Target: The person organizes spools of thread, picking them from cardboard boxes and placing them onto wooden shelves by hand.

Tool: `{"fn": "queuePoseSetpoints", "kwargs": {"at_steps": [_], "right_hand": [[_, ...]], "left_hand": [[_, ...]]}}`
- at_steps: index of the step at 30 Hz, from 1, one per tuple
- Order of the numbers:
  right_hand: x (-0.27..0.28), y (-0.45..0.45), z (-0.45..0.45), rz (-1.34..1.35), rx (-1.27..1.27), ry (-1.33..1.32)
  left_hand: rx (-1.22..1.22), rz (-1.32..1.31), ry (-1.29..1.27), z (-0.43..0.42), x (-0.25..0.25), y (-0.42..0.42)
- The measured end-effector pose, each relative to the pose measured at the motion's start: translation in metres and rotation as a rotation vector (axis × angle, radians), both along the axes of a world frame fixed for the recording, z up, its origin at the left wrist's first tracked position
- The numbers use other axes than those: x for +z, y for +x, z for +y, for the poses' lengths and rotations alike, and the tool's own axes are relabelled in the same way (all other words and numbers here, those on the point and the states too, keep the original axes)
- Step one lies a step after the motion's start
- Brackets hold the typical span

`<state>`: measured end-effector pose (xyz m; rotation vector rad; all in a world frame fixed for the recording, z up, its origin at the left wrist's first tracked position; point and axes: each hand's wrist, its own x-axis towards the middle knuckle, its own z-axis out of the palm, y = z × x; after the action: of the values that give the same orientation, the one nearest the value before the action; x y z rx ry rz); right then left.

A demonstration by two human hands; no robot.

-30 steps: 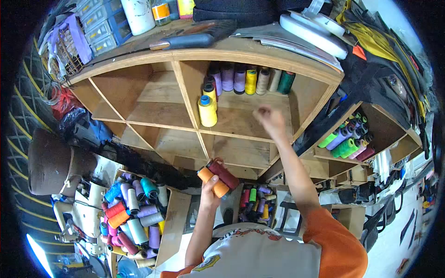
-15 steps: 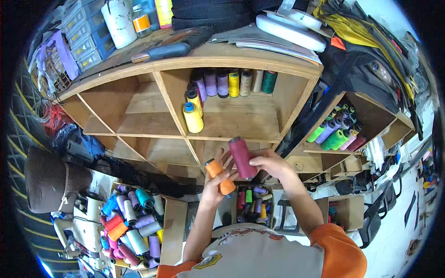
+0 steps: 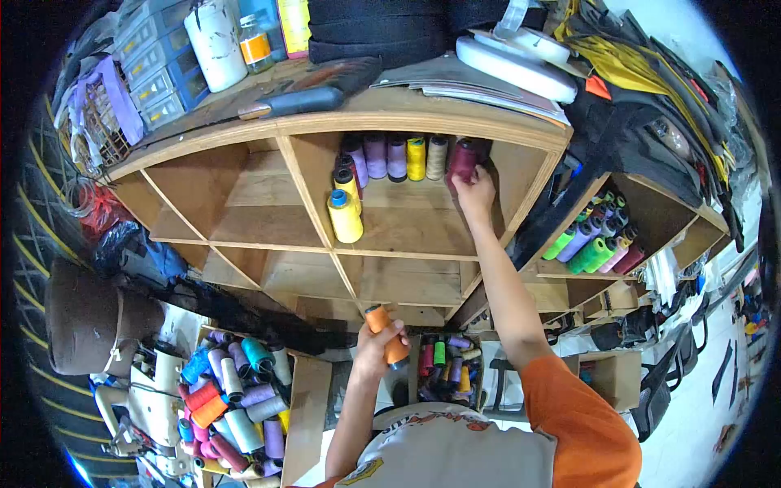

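A maroon thread spool (image 3: 464,159) is in my right hand (image 3: 474,195), inside the upper middle shelf compartment at the right end of the back row. My right fingers are closed round its lower part. Beside it stand a beige spool (image 3: 436,157), a yellow spool (image 3: 416,158) and several purple spools (image 3: 375,156). Another yellow spool (image 3: 345,217) with a blue top stands at the compartment's left front. My left hand (image 3: 376,348) is wrapped round an orange thread spool (image 3: 388,335), held low in front of the shelf.
The wooden shelf (image 3: 423,122) has a knife (image 3: 301,102) and white rolls (image 3: 517,69) on top. A box of mixed spools (image 3: 244,398) stands at lower left, a smaller box of spools (image 3: 449,368) below my hands. More spools (image 3: 598,236) lie in the right shelf.
My right hand has carried the maroon spool up and into the compartment, where it now hides the green spool. My left hand stays low with the orange spool.
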<state>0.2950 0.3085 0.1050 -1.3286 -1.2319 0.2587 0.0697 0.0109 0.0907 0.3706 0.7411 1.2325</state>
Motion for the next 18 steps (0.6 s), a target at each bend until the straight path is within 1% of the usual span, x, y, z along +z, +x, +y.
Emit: {"fn": "queuePoseSetpoints", "kwargs": {"at_steps": [3, 6, 9, 12, 15, 16, 18], "right_hand": [[-0.005, -0.004, 0.015, -0.207, -0.185, -0.014], [-0.006, -0.005, 0.018, -0.149, -0.174, -0.032], [-0.012, -0.002, 0.020, -0.244, -0.206, 0.007], [-0.015, 0.001, 0.018, -0.221, -0.157, 0.041], [-0.013, -0.002, 0.011, -0.251, -0.182, 0.052], [-0.014, -0.004, 0.011, -0.237, -0.168, 0.130], [-0.013, -0.006, 0.013, -0.194, -0.144, 0.184]], "left_hand": [[0.028, 0.037, 0.007, -0.007, -0.006, -0.005], [0.048, 0.062, 0.014, -0.007, -0.022, -0.012], [0.045, 0.112, 0.036, -0.006, -0.024, -0.013], [0.029, 0.108, 0.025, -0.003, -0.020, -0.010], [0.018, 0.105, 0.015, -0.002, -0.023, -0.002], [0.005, 0.098, 0.025, -0.002, -0.023, 0.000], [-0.010, 0.092, 0.027, -0.003, -0.024, 0.002]]}}
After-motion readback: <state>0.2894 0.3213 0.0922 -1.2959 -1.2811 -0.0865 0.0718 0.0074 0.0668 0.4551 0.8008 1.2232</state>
